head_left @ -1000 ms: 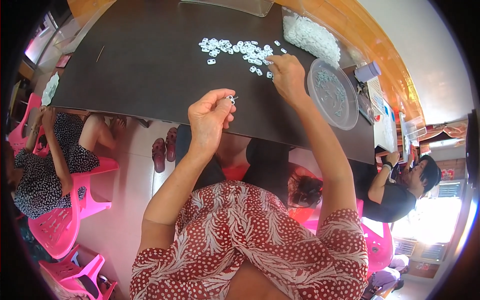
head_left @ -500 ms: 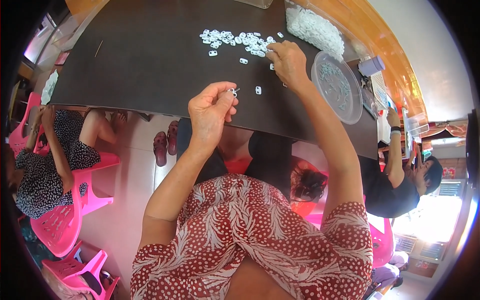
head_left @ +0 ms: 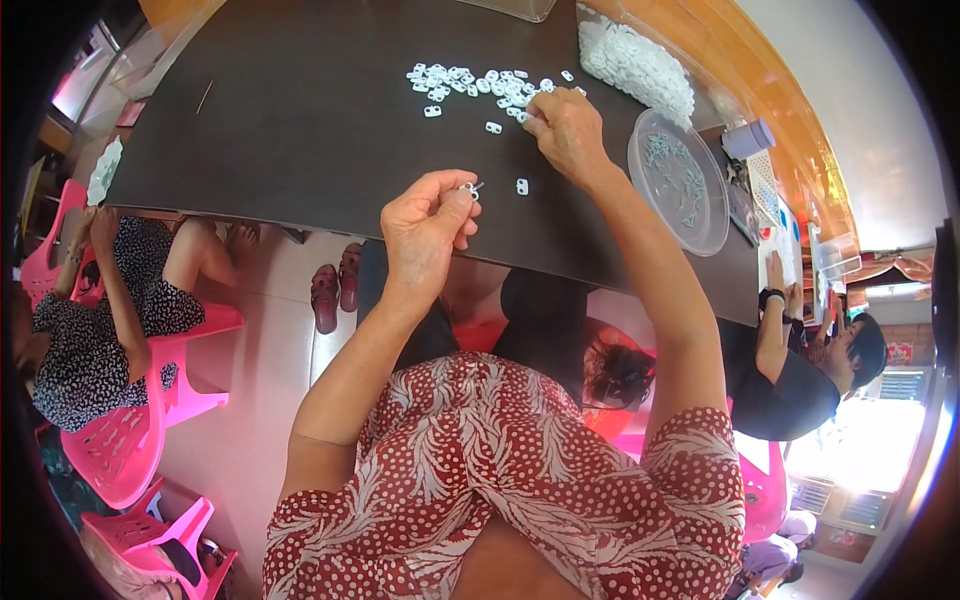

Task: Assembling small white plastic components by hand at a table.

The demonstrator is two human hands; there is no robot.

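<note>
Near the table's front edge, my left hand (head_left: 420,235) is closed in a pinch. Between its thumb and forefinger is a small white two-holed plastic piece (head_left: 472,191) with a thin pin-like part sticking out. My right hand (head_left: 570,135) is at the right end of a loose pile of white two-holed pieces (head_left: 447,78), its fingers curled down and pinched. A white piece (head_left: 523,117) shows at its fingertips; the palm side is hidden. Single white pieces lie apart from the pile, one (head_left: 522,187) between my hands and another (head_left: 494,128) farther off.
Right of my right forearm stands a round clear tub (head_left: 722,215) of small grey-green pins. Behind it is a clear bin heaped with white pieces (head_left: 640,65), beside a lilac cup (head_left: 748,138). A thin stick (head_left: 204,97) lies far left. Other people sit at both sides.
My right hand has moved left and a little nearer along the pile's edge, covering a loose piece that was visible. My left hand keeps its pinch. The view has shifted slightly.
</note>
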